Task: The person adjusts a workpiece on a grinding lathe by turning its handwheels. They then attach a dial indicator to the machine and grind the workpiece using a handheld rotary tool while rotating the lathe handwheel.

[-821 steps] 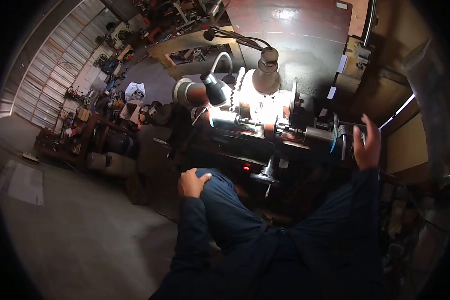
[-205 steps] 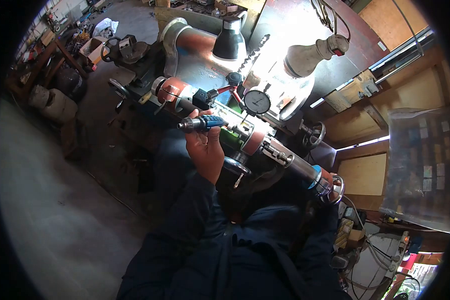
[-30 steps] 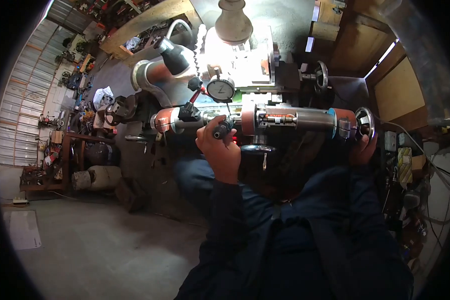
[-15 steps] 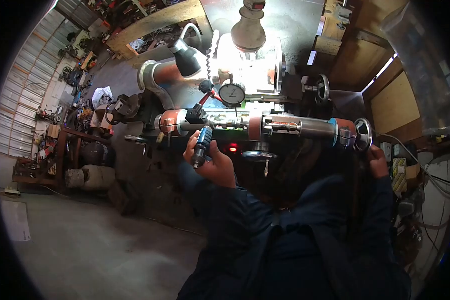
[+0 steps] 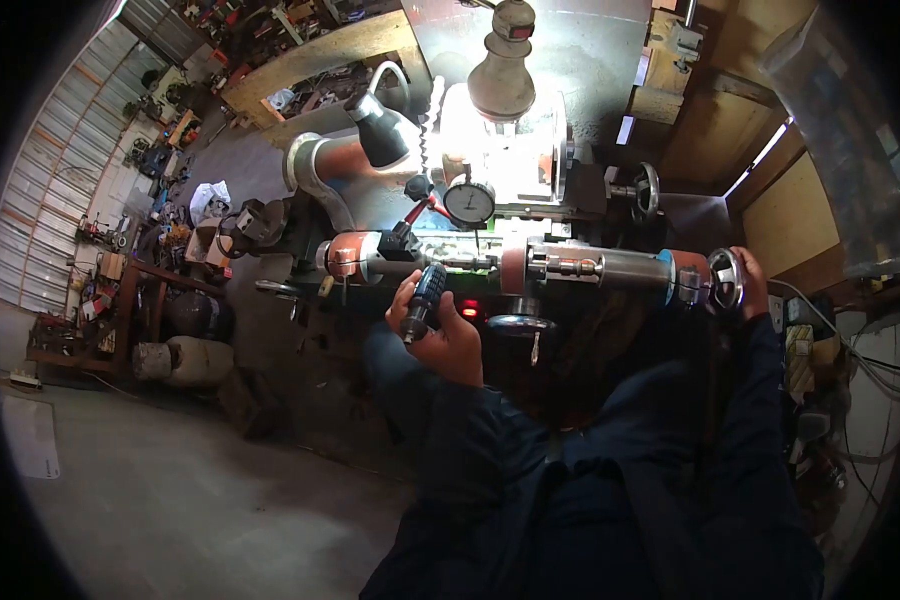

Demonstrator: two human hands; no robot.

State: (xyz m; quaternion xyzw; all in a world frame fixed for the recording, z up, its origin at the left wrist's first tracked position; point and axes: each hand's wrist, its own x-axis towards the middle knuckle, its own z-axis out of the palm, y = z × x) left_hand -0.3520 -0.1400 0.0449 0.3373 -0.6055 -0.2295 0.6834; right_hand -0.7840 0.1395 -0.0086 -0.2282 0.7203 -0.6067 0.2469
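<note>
My left hand (image 5: 448,345) is wrapped round a blue and black cylindrical tool (image 5: 426,303), its metal tip pointing down toward me, just in front of the machine. My right hand (image 5: 754,284) is closed on the rim of a shiny handwheel (image 5: 727,280) at the machine's right end. A round dial gauge (image 5: 469,203) stands on a red arm above the spindle line, with its stem pointing down. Left of it is an orange and silver head (image 5: 350,257). A steel cylinder (image 5: 632,276) lies between the middle orange collar (image 5: 513,264) and the handwheel.
A black lamp (image 5: 381,130) and a larger pale lamp (image 5: 502,82) hang over the machine. In front, below the collar, is another handwheel (image 5: 522,323); one more (image 5: 648,194) stands at the back right. Gas cylinders (image 5: 198,361) and a metal frame are at the left.
Since a second ago, my left hand has lowered from the gauge stem, and the tool now tilts toward me. My right hand left the handwheel and is back on its rim. The view shifted slightly.
</note>
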